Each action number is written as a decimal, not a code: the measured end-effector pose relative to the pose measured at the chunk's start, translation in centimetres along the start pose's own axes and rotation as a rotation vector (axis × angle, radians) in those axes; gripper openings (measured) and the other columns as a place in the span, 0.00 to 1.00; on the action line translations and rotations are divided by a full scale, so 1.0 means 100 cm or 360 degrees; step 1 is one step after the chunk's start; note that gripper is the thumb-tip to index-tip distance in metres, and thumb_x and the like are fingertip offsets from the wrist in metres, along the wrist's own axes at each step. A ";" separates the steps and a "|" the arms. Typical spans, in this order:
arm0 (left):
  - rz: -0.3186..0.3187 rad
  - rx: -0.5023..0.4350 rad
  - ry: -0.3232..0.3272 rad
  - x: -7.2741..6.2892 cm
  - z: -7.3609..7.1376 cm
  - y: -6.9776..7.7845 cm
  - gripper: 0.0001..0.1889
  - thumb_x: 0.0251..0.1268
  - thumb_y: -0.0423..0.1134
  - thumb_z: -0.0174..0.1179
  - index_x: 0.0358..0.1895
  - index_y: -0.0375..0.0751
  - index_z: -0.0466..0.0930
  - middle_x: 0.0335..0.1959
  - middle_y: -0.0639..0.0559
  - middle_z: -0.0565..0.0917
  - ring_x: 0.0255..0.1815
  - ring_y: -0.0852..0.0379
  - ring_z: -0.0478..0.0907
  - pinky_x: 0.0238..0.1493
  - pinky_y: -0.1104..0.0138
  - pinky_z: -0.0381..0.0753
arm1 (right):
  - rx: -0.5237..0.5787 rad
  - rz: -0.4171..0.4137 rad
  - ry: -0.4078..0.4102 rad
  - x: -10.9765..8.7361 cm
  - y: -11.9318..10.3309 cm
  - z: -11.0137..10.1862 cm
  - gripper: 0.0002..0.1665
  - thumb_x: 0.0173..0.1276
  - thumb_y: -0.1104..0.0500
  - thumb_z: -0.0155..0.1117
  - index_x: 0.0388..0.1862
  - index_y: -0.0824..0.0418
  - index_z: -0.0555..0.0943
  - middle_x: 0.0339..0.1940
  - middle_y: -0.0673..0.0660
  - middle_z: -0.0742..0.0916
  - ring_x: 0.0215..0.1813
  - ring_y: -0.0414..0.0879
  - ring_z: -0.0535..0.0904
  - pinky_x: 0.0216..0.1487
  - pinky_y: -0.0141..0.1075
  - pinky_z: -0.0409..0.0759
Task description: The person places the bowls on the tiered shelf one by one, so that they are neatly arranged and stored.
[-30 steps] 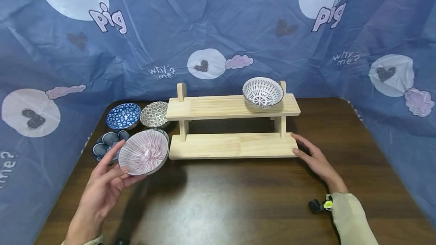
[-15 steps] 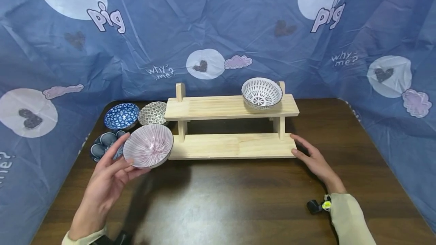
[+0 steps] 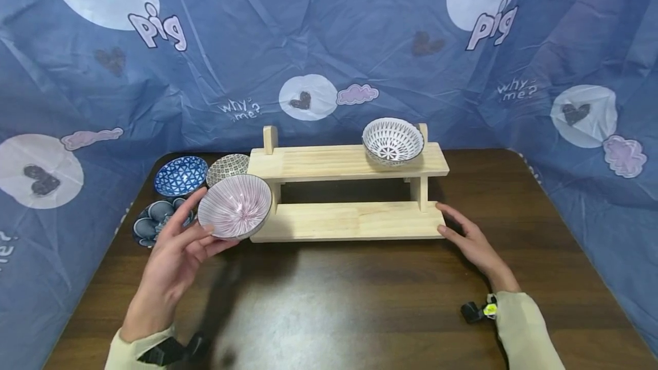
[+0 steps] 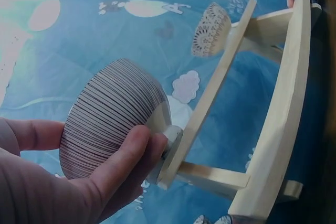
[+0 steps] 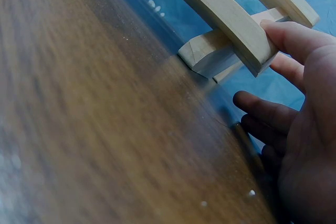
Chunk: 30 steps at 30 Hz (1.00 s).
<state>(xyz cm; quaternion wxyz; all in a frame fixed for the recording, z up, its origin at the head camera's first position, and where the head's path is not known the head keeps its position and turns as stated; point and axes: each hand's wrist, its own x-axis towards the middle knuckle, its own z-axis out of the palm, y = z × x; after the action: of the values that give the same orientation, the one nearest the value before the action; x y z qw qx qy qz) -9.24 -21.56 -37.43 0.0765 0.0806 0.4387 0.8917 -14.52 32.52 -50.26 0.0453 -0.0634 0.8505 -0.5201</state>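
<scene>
My left hand (image 3: 176, 256) grips a bowl (image 3: 235, 205) with pink-purple streaks inside, thumb and fingers round its left side. The bowl tilts toward me in the air, overlapping the left end of a two-tier wooden rack (image 3: 329, 221) in the head view. Dark thin stripes cover the outside of this bowl (image 4: 113, 114) in the left wrist view. At the rack's right end, my right hand (image 3: 475, 244) holds the lower board, thumb at the front corner and index finger behind. The right wrist view shows the thumb against the board (image 5: 231, 24), other fingers loose below.
A black-and-white patterned bowl (image 3: 393, 140) stands at the right of the upper shelf. Left of the rack on the brown table (image 3: 329, 301) are a blue triangle-patterned bowl (image 3: 181, 176), a grey-patterned bowl (image 3: 226, 168) and a dark petal-patterned dish (image 3: 154, 220). Blue cloth (image 3: 319, 27) hangs behind.
My left hand has carried the streaked bowl up and to the right, from over the dishes toward the rack's left end. My right hand stays on the rack's right end.
</scene>
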 end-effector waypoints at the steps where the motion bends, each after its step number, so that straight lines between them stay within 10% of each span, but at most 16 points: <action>1: -0.0002 -0.0002 0.0000 0.001 0.001 0.000 0.33 0.71 0.17 0.37 0.72 0.50 0.65 0.56 0.44 0.82 0.49 0.49 0.88 0.49 0.52 0.90 | 0.0001 -0.0001 0.0000 0.000 0.000 0.000 0.35 0.77 0.53 0.58 0.78 0.60 0.62 0.80 0.65 0.65 0.79 0.65 0.55 0.76 0.66 0.56; 30: -0.0116 0.0218 0.0232 0.040 0.036 -0.002 0.35 0.69 0.19 0.39 0.78 0.47 0.51 0.61 0.44 0.70 0.41 0.55 0.88 0.46 0.56 0.90 | 0.0017 0.0014 0.0004 0.000 -0.001 0.001 0.35 0.76 0.53 0.58 0.78 0.61 0.62 0.79 0.67 0.64 0.79 0.66 0.55 0.76 0.69 0.53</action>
<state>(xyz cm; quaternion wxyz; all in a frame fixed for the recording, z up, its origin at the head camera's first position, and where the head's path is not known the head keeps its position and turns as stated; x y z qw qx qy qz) -12.36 -17.89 -35.11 0.0712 0.0045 0.5056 0.8598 -14.55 32.42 -50.21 0.0469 -0.0588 0.8481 -0.5244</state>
